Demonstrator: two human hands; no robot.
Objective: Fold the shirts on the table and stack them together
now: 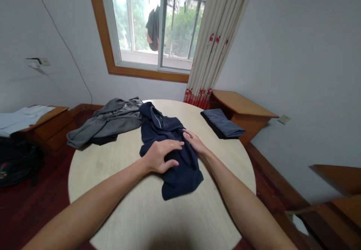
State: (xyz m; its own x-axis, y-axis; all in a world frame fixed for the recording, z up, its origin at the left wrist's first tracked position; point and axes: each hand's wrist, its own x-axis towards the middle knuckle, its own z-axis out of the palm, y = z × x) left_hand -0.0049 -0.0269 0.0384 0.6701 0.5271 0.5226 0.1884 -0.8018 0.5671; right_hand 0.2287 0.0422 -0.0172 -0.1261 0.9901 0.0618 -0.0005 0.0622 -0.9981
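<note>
A dark navy garment with a collar lies rumpled across the middle of the round table, its collar end toward the window. Resting on its left part is my left hand, open, with thumb and fingers apart. My right hand touches the garment's right edge; it is open too, with its fingers stretched out over the cloth. Neither hand is closed on the fabric.
Grey clothing lies heaped at the table's back left, over something black. Folded dark clothes sit at the right edge. Beyond stand a wooden desk and a curtain. Papers cover a cabinet at left.
</note>
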